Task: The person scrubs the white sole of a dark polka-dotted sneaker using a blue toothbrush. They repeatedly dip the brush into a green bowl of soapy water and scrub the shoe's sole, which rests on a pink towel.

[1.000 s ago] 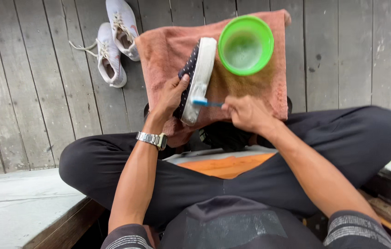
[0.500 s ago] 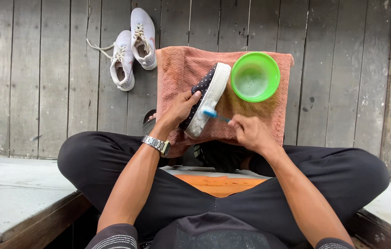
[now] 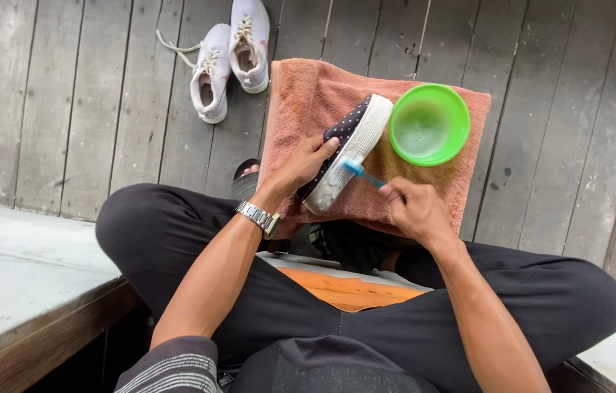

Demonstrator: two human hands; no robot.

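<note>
My left hand [image 3: 299, 166] grips a dark polka-dot shoe [image 3: 346, 149] with a white sole, tilted on its side over a pinkish-orange towel [image 3: 308, 102]. My right hand [image 3: 413, 211] holds a blue toothbrush [image 3: 361, 173] whose head touches the white sole. A silver watch [image 3: 258, 217] sits on my left wrist. A green bowl [image 3: 429, 124] stands on the towel just right of the shoe.
A pair of white sneakers [image 3: 226, 54] lies on the grey wooden deck [image 3: 68, 102] at the upper left. My legs in black trousers [image 3: 177, 240] are crossed below. An orange cloth [image 3: 344, 287] lies on my lap. A pale ledge [image 3: 17, 269] runs at the left.
The view has shifted, so everything sits further right and lower in frame. The brush head stays on the sole; the shoe remains gripped in my left hand.
</note>
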